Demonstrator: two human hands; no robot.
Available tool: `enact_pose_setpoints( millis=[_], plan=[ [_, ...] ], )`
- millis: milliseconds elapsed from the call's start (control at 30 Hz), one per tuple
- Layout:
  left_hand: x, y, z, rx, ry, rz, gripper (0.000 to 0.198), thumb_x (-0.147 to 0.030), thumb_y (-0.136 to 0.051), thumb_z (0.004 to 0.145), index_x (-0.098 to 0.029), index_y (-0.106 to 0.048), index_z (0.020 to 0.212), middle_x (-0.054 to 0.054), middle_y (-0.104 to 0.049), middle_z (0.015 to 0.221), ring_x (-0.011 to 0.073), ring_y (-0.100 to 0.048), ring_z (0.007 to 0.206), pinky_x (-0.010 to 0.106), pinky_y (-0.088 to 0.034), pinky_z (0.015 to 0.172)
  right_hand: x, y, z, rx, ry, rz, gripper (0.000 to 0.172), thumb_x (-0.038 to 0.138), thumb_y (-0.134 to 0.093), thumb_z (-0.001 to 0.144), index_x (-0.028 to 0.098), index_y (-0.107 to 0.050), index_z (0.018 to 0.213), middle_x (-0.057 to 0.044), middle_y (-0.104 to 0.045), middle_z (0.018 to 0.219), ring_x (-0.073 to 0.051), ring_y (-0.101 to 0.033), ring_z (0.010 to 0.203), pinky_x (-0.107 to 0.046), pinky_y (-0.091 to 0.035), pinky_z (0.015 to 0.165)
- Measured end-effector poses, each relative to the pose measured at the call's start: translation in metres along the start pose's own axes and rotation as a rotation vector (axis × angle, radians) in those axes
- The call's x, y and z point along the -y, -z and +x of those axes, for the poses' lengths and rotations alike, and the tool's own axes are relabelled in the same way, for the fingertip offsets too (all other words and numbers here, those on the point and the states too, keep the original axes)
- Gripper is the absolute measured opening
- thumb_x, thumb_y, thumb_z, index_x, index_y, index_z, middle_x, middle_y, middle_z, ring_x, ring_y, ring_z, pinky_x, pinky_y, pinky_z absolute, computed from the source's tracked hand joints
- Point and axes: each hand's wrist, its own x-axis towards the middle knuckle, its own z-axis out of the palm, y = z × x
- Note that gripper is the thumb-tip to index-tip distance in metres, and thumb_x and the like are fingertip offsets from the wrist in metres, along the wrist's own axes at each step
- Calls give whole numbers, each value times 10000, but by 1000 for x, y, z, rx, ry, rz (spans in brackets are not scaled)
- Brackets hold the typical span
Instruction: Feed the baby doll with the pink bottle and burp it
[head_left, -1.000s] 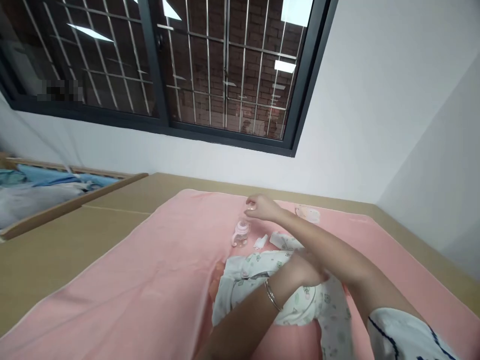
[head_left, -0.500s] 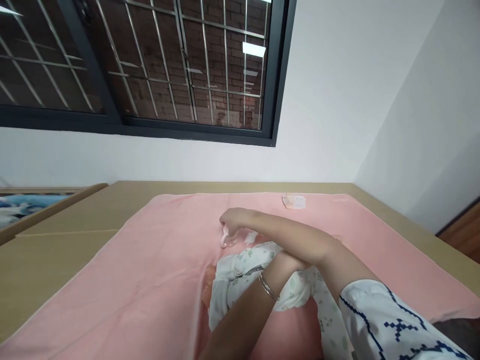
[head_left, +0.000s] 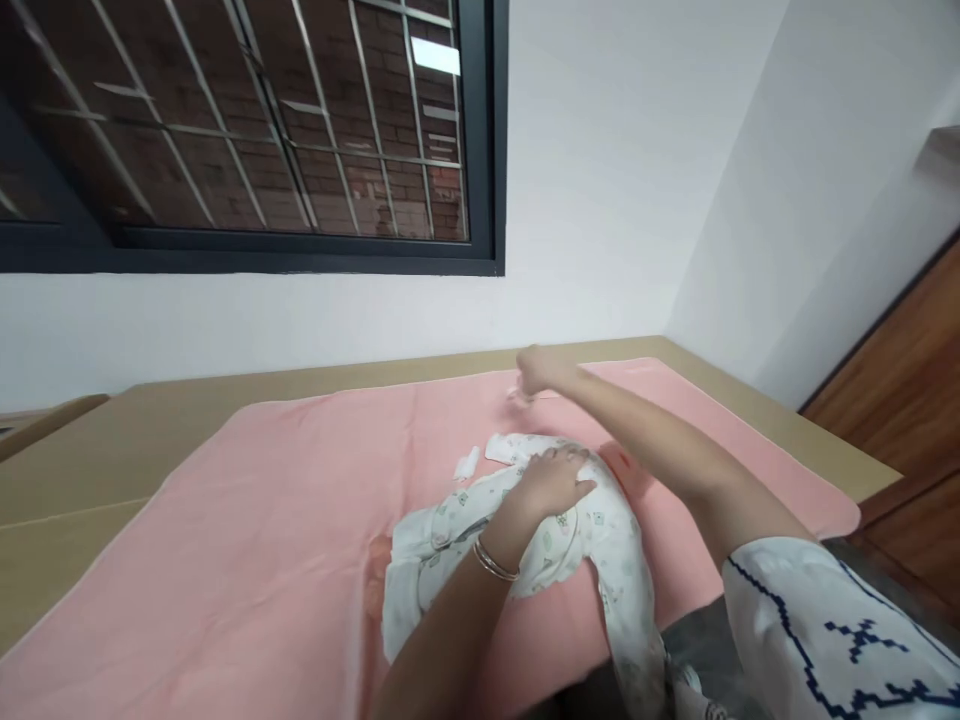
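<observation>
A small figure, a doll or a baby, lies on a pink mat (head_left: 285,520) in white printed baby clothes (head_left: 615,530). Its feet (head_left: 379,575) show at the left; I cannot make out the head. My left hand (head_left: 555,480) rests on the front of the clothes, fingers spread, a silver bangle on the wrist. Beyond the figure, near the mat's far edge, my right hand (head_left: 541,370) is closed around a small pale pink object (head_left: 517,397), partly hidden and blurred. A small white piece (head_left: 466,463) lies beside the outstretched sleeve.
The mat covers a tan bed surface (head_left: 187,420) that meets a white wall (head_left: 585,220). A dark-framed barred window (head_left: 495,150) is above, at the left. A brown wooden panel (head_left: 900,350) stands at the right.
My right hand has moved from beyond the figure's legs to the far right with the pink object. My left hand, earlier hidden under the right arm, now shows. The view has swung right.
</observation>
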Motion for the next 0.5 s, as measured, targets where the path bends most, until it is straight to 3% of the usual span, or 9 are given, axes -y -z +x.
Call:
enact_pose_setpoints(
  millis=[100,200,367,500],
  plan=[
    [8,5,-5,30,18,-25,451,-396,-632,994,-202,-561,1395,129,-535,1470,307,-565,1291,563,-488,1072,-73,-10,-14,134,-186,35,268,157,-786,573,116,-743,835,-60,-681,656,-224,-689,803,-323,-570,790],
    [14,14,-14,65,35,-49,449,-394,-630,996,-203,-561,1397,129,-535,1471,308,-561,1299,568,-480,1081,-111,-33,-30,240,-299,69,237,42,-704,508,68,-722,743,-70,-646,585,-233,-682,729,-334,-563,762],
    [19,24,-25,101,52,-110,438,-395,-628,998,-199,-569,1385,126,-560,1440,295,-587,1262,547,-506,1054,-126,-62,-31,305,-315,183,323,28,-648,529,64,-711,844,-91,-688,691,-246,-703,689,-365,-573,729],
    [23,26,-27,117,66,-136,444,-392,-628,998,-203,-564,1395,128,-535,1474,306,-561,1301,564,-482,1081,-131,-60,-25,301,-342,250,323,25,-693,532,56,-700,853,-126,-692,748,-288,-706,679,-445,-580,741]
  ],
)
